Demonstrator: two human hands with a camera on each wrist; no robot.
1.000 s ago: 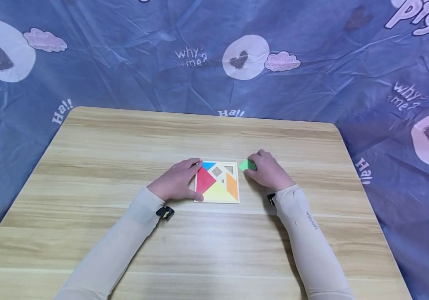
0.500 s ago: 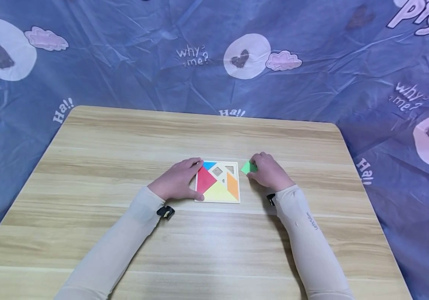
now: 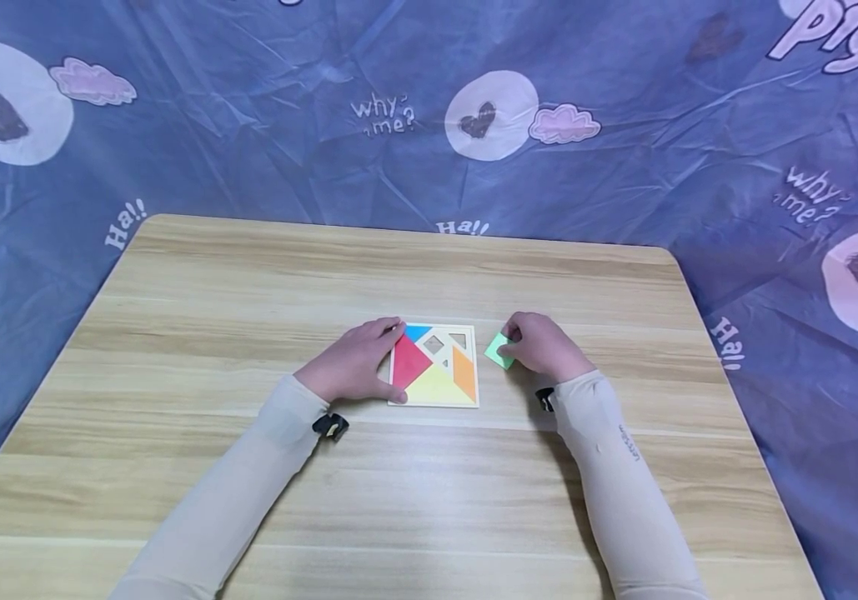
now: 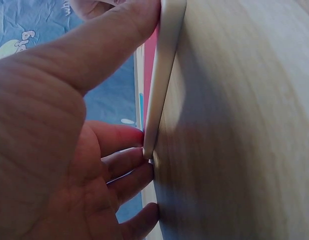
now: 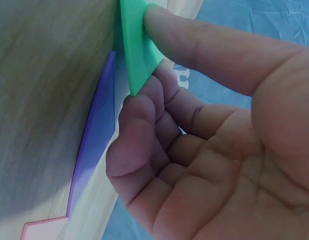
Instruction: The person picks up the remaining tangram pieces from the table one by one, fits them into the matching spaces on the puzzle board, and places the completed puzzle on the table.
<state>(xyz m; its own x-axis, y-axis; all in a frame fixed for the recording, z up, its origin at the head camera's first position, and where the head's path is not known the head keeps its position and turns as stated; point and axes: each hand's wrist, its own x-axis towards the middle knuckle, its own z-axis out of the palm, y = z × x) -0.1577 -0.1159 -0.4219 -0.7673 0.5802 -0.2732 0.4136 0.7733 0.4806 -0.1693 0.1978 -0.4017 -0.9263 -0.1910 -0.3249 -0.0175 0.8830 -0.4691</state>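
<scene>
A square tangram tray (image 3: 476,379) lies mid-table. My left hand (image 3: 353,362) holds its left side, thumb at the near corner and fingers at the far corner. Red (image 3: 411,362), yellow (image 3: 439,390), orange (image 3: 464,372) and blue (image 3: 417,332) pieces sit in it, beside a square and a triangular bare recess and a small hole. Just right of the tray, my right hand (image 3: 549,346) pinches a green square piece (image 3: 497,350) between thumb and fingers. The right wrist view shows that green piece (image 5: 137,47) tilted on edge over the table.
In the right wrist view, a purple piece (image 5: 97,135) and a pink piece (image 5: 44,229) lie on the table close to my right hand; the hand hides them from the head view. A blue printed cloth (image 3: 286,150) hangs behind the wooden table (image 3: 413,508).
My right hand has drawn slightly nearer to me with the green piece, which has turned and shows more of its face. The left hand and tray stay in place.
</scene>
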